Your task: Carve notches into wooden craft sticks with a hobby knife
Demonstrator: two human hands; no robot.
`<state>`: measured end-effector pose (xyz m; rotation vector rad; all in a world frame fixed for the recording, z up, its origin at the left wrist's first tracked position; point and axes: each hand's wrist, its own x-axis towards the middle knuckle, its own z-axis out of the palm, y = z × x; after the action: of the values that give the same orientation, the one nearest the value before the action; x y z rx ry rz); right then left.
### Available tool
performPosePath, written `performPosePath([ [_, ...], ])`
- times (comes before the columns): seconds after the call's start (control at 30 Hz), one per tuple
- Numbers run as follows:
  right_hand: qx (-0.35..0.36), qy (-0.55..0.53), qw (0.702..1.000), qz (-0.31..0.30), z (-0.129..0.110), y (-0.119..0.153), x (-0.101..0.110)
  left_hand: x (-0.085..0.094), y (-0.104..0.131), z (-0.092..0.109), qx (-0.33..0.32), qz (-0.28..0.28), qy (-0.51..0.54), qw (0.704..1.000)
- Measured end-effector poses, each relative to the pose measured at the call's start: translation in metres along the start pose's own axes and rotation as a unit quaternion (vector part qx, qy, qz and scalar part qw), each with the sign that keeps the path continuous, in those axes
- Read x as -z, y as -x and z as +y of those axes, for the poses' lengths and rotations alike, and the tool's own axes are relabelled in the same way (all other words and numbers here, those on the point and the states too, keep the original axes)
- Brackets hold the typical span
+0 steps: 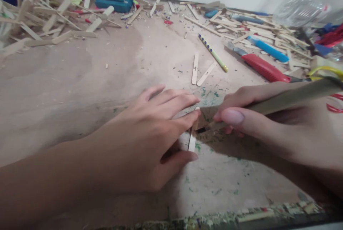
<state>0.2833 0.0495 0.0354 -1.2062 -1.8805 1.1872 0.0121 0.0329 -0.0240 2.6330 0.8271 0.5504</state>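
Note:
A wooden craft stick (pixel 192 141) lies on the table under the fingers of my left hand (pixel 158 126). The index fingertip presses on its upper end, while the thumb rests near its lower end. My right hand (pixel 257 123) is closed around a slim, olive-grey handled tool (pixel 292 98). Its narrow dark tip (pixel 200 130) meets the table area right beside the stick; the exact kind of tool cannot be made out. Beyond the hands are two more craft sticks (pixel 194 69), each with a small mark or slot midway.
A yellow pencil with purple dots (pixel 214 53) and a red utility knife (pixel 264 67) lie farther back. Beside them are a blue-handled tool (pixel 269 49) and piled sticks (pixel 284 39). Joined sticks (pixel 59 12) crowd the back left. A clear plastic bottle (pixel 300 10) sits back right.

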Motion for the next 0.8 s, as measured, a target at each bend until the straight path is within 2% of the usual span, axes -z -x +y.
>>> performPosePath([
  [0.13, 0.001, -0.005, 1.0, 0.019, 0.001, 0.0, -0.003, -0.003, 0.0, -0.002, 0.0, 0.008, 0.002, 1.0],
  [0.23, -0.002, 0.01, 1.0, -0.023, -0.003, 0.003, 0.0, -0.002, -0.002, -0.002, -0.004, 0.02, -0.008, 1.0],
  [0.33, -0.018, 0.022, 0.998, -0.059, -0.005, 0.008, 0.001, 0.001, -0.005, 0.0, -0.006, 0.002, -0.019, 1.0],
  [0.4, -0.022, 0.006, 0.999, -0.045, -0.003, 0.012, -0.002, 0.002, -0.007, 0.0, -0.007, -0.01, -0.017, 1.0],
  [0.53, -0.004, -0.023, 1.0, -0.001, 0.011, 0.015, -0.003, -0.001, -0.005, -0.001, 0.004, 0.016, -0.018, 1.0],
  [0.6, -0.029, -0.058, 0.998, -0.026, 0.017, 0.008, 0.001, -0.003, -0.004, -0.001, 0.0, 0.02, -0.02, 1.0],
  [0.73, -0.122, -0.15, 0.976, -0.099, 0.024, -0.009, 0.014, -0.003, -0.003, -0.002, -0.002, 0.016, -0.017, 1.0],
  [0.8, -0.133, -0.147, 0.975, -0.103, 0.023, -0.01, 0.015, -0.002, -0.003, -0.003, 0.002, 0.012, -0.014, 1.0],
])
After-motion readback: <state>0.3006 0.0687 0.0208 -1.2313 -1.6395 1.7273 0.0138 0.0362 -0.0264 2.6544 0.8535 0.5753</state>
